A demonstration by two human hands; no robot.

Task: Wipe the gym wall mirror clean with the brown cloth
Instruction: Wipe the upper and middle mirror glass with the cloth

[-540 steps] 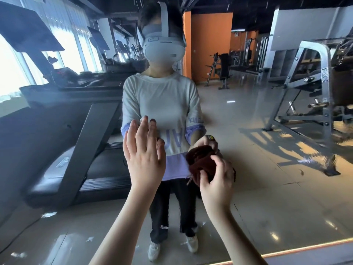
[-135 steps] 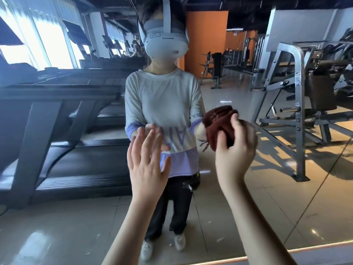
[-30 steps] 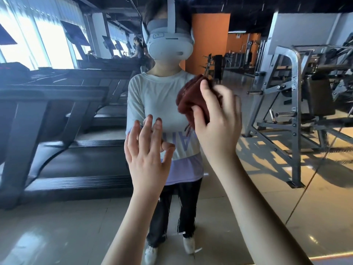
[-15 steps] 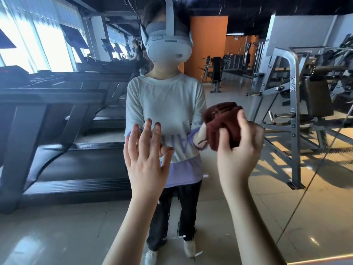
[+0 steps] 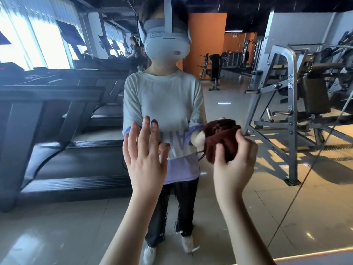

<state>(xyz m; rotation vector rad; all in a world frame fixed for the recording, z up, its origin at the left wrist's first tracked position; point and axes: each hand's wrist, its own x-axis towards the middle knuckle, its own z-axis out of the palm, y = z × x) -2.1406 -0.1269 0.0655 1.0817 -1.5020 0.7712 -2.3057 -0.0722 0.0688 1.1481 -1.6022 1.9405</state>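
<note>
**Gym wall mirror [image 5: 57, 222] under the wipe, brown cloth [image 5: 221, 138] at chest height**

Fills nearly the whole view, with a lit lower edge [image 5: 315, 253] at bottom right and a thin slanted seam [image 5: 315, 161] down the right side. Reflects treadmills [image 5: 57, 131] on the left, a steel weight machine [image 5: 286, 96] on the right, and between them the reflection of the person [image 5: 164, 104] in a pale top and white headset [image 5: 166, 43].

Nearer the camera, left hand [image 5: 145, 155] raised palm-first toward the glass, fingers straight and slightly spread, holding nothing. Hard to tell whether touching the surface or just off it.

Just beside it, right hand [image 5: 234, 163] curled round the brown cloth. Cloth bunched into a tight wad, held at or against the glass just right of the reflected torso, with a loose thread [image 5: 201, 154] trailing from its lower left.

Judged as mid-wipe on the middle of the pane, with the upper area and both far sides probably yet to cover.

Possible trouble from here, as a guess only:

- Fresh fingerprints on the glass, from a bare left palm laid flat on it for support.
- Streaks or skipped patches, from so small a wad offering little flat face to the surface.
- Unwiped strips along the seam and the lower edge, from strokes stopping short of them.
- A dropped cloth, from a fingertip hold round only its lower part during a fast sweep.
- Thread dragging across the pane and leaving lint.
</note>
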